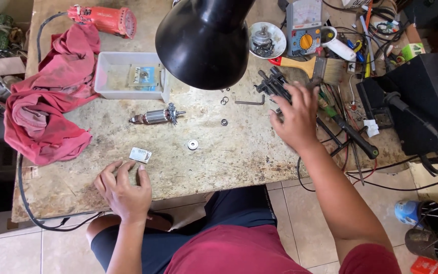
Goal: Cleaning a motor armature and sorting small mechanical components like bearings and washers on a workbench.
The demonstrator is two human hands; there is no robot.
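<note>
The small silver packet [140,155] lies flat on the worn bench top [229,152] at lower left of centre in the frame, and the left hand [123,190] rests just below it with fingers spread and relaxed, the fingertips [141,170] at or nearly at the packet's near edge; the hand grips nothing. Right of centre, the right hand [296,117] lies palm down with fingers splayed over a cluster of black hex keys and tools [272,83]; whether any finger has closed on 1 of them cannot be told.

Between the 2 hands, a motor armature [155,117] lies on its side, well apart from both. Just below and right of it sits a small round bearing [192,144], with a smaller ring [224,122] higher up and a single L-shaped hex key [250,102] near the lamp's edge.

A black lamp shade [204,40] hangs over the upper middle of the frame. Left of it stands a clear plastic tray [108,76] holding a flat packet. A red cloth [51,96] is heaped at the left, and a red power tool [105,19] lies at the upper left. At upper right are a white bowl [278,31] of parts, a multimeter [304,28] and a paintbrush [310,66] with a red and yellow handle. A black box [422,101] fills the right edge.
</note>
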